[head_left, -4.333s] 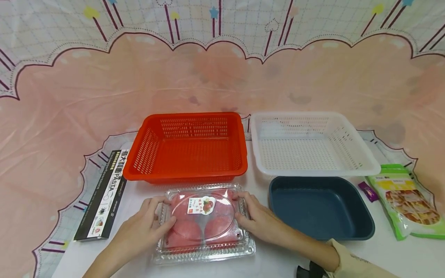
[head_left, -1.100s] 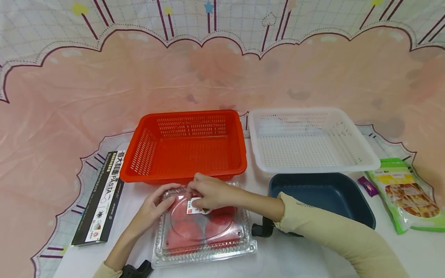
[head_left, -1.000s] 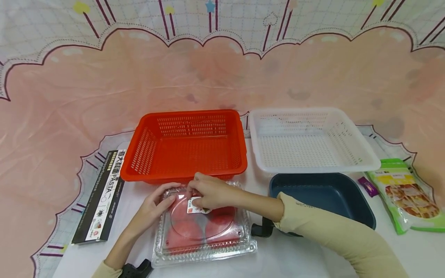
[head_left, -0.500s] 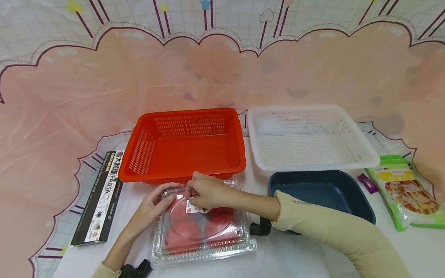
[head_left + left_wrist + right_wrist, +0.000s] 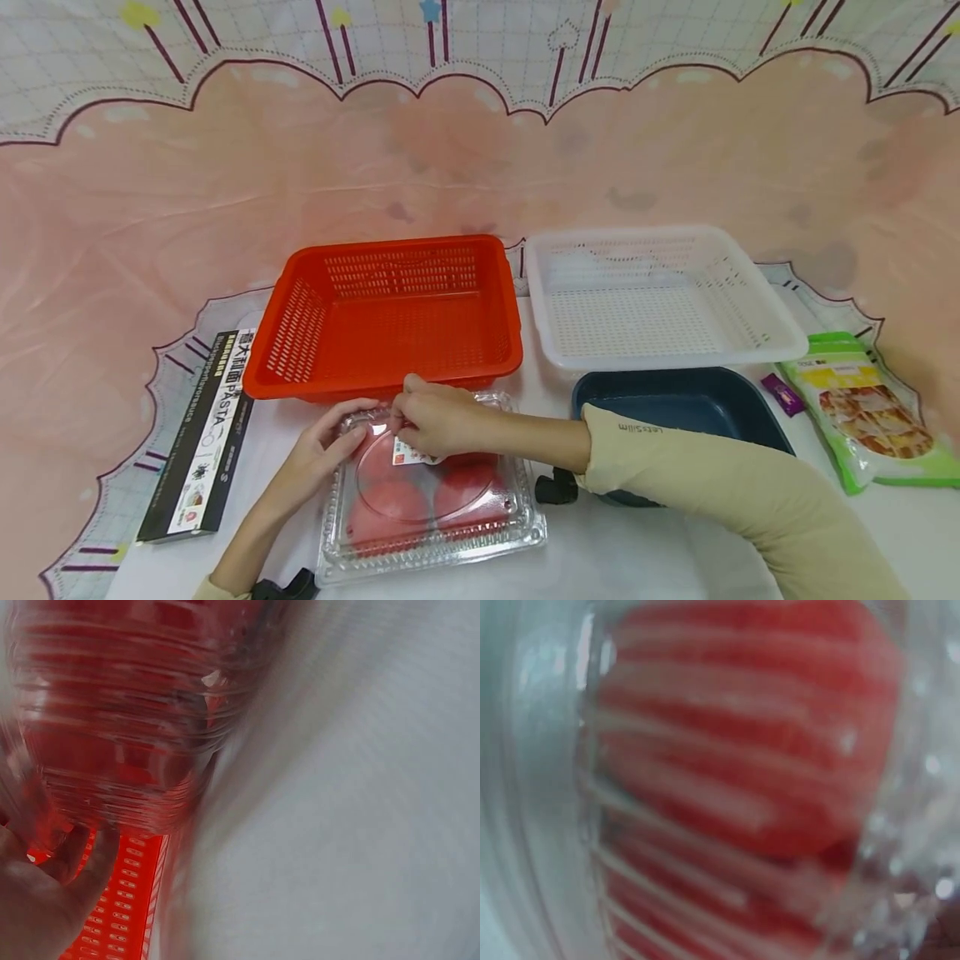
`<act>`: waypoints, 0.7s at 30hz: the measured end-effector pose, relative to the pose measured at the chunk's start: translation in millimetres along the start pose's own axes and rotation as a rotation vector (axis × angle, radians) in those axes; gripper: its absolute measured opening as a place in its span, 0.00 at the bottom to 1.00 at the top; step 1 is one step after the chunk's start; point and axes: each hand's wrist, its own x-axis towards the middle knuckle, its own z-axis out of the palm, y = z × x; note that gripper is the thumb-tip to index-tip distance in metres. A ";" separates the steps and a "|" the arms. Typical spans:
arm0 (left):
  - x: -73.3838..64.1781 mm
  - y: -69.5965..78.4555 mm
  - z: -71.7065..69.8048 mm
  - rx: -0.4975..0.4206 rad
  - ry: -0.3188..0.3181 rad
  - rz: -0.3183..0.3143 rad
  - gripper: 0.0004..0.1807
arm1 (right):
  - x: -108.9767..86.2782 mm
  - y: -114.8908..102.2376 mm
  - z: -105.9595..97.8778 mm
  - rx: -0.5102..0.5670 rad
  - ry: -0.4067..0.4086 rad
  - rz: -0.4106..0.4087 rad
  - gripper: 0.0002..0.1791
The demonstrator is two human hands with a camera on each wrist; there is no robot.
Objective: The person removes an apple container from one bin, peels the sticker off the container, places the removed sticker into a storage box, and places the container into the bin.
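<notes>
A clear plastic clamshell box [image 5: 480, 533] with large round red things [image 5: 390, 500] inside lies on the table, its lid down. Its back left corner is held by my left hand [image 5: 311, 454], thumb on the lid and fingers over the edge. My right hand [image 5: 442, 421] reaches across the lid, curled fingers and thumb pinching at the upper left corner of the white label [image 5: 405, 452]; the fingertips cover that corner. In the left wrist view, left fingers [image 5: 94, 870] bend against the blurred box end. Ridged plastic over red fills the right wrist view.
Behind the box stands a red basket [image 5: 390, 379], with a white basket [image 5: 675, 358] to its right. A dark blue tray [image 5: 675, 383] sits under my right forearm. A pasta box [image 5: 198, 450] lies left; a small purple packet [image 5: 782, 394] and a green bag [image 5: 870, 417] lie right.
My right hand has left the box's right side and crossed the lid to the label. Over the last second both hands hardly move; the head view shifts slightly.
</notes>
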 end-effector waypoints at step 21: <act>0.0 -3.0 -1.6 0.009 0.006 -0.045 0.18 | 3.0 6.5 -3.1 -0.039 -0.067 -0.084 0.05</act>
